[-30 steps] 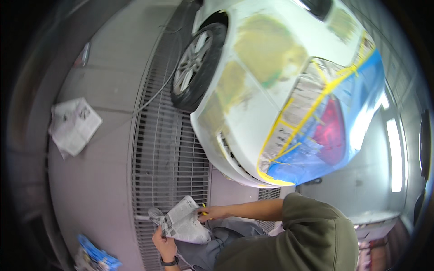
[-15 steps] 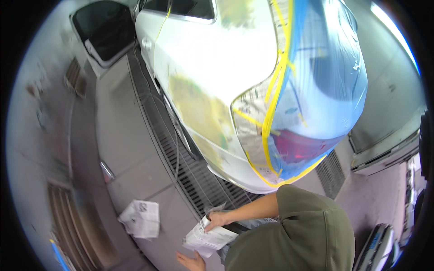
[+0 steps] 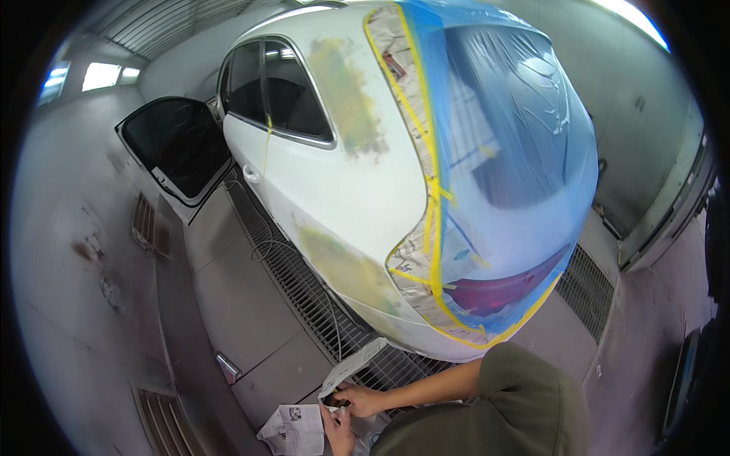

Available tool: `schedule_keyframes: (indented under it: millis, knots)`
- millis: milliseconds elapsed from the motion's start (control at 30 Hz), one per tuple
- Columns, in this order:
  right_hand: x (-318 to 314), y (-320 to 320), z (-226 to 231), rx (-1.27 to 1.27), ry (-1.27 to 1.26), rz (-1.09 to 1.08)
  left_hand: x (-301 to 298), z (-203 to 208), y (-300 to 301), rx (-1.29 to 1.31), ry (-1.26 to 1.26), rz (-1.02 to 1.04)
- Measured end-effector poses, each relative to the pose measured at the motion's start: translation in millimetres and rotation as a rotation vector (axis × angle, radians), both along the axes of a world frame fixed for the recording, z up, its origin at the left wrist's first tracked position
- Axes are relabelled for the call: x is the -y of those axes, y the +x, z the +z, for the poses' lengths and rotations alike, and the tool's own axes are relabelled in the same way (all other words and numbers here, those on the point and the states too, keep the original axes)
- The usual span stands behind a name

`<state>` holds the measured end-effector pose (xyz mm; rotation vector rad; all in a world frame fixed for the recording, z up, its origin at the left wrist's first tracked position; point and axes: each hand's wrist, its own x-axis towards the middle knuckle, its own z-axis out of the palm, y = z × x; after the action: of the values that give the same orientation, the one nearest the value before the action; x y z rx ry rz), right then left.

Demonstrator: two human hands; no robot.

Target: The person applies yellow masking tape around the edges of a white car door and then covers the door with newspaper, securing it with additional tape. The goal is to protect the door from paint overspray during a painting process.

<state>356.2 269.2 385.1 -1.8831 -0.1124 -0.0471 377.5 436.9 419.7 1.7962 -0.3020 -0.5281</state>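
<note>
Left hand (image 3: 339,432) and right hand (image 3: 362,400): sat close together, fingers curled; each grip unclear. Grey-white printed newspaper sheet (image 3: 353,367): stood raised at their fingers, presumably supported by them. Translucent blue plastic sheeting (image 3: 525,137): covered the white car (image 3: 350,190) at its rear, apparently fixed by yellow tape strips (image 3: 436,266).

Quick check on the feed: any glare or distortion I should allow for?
Head view: pale glare on the blue sheeting and a blown-out light strip at upper right; also head view: straight edges bow toward the black rim.
</note>
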Motion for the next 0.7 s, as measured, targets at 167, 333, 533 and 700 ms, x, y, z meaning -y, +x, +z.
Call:
schedule_keyframes:
  millis: [167,333,533,700]
  knots:
    - [-35,9,8,0.131,-0.021,-0.211,-24,13,28,0.071,-0.164,-0.179]
    - [-92,36,17,0.067,-0.055,-0.246,-91,21,59,0.086,-0.197,-0.244]
    - [-191,75,21,0.001,-0.08,-0.341,-196,15,105,-0.038,-0.329,-0.313]
    - [-244,108,31,-0.133,-0.046,-0.333,-256,3,134,-0.024,-0.33,-0.327]
